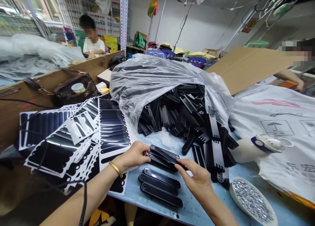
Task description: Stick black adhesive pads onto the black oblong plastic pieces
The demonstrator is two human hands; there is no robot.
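Note:
A long black strip with a lattice-patterned face (164, 152) spans the gap between my two hands. My left hand (137, 153), a gold bangle at its wrist, is closed with fingertips pinched at the strip's left end. At the right end, my right hand (197, 176) pinches it between thumb and fingers. More lattice-faced strips lie just under it, partly hidden. Closer to me, several smooth black strips (161, 188) with rounded ends lie side by side on the blue table (137, 201).
A clear plastic bag (157, 71) spills black pieces (177, 111). Sheets of black stickers (114, 127) are stacked left. A bowl of small shiny parts (253, 199) and a white bottle (258, 147) stand right. A cable (85, 199) crosses my left forearm. Two people sit beyond.

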